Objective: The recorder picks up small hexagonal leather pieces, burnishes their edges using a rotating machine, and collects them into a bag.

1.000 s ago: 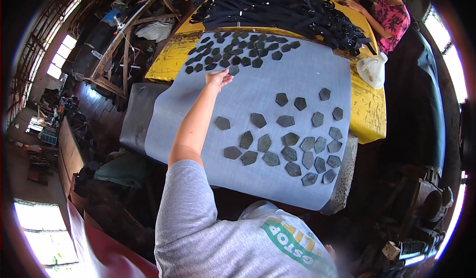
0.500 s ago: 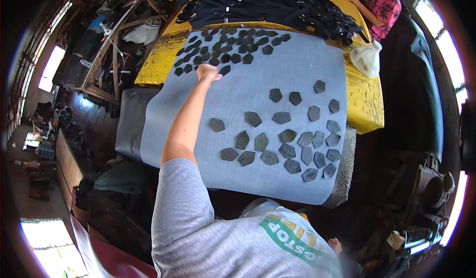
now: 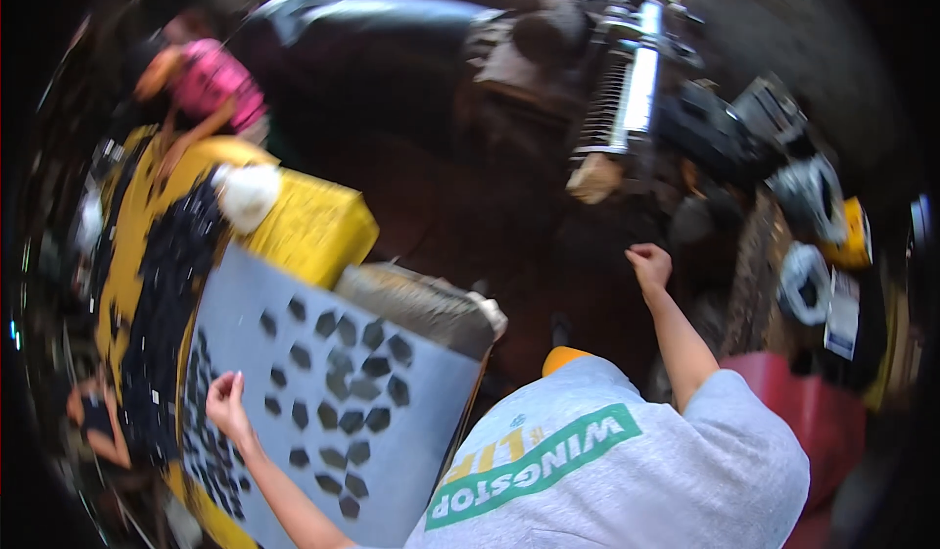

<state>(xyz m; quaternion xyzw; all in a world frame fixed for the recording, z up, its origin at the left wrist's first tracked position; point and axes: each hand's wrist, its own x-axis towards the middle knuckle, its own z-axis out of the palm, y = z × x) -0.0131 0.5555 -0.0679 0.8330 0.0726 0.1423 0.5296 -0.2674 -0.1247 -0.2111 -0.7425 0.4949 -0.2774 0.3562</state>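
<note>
My left hand point(image 3: 227, 407) is over the left part of a grey-blue sheet point(image 3: 431, 373) spread on the table. Its fingers are loosely bent and slightly apart, and I see nothing in them. Dark five-sided pieces point(image 3: 364, 388) lie spaced out on the sheet to its right. Smaller dark pieces point(image 3: 211, 456) crowd together along the sheet's left side, close to this hand. Out to the right, away from the table, my right hand point(image 3: 651, 267) is raised over the dark floor. Its fingers are curled together, with nothing visible in them.
Black straps point(image 3: 162, 285) are heaped on the yellow table point(image 3: 318, 231), beside a whitish container point(image 3: 247, 196). A person in pink point(image 3: 215, 84) and another person point(image 3: 98, 422) are at its far side. A machine with a ribbed roller point(image 3: 612, 89) and a red surface point(image 3: 808, 431) stand right.
The view has swung to the right, so the table now lies at the left. My left arm no longer reaches to the far cluster of pieces. My right arm has come fully into view.
</note>
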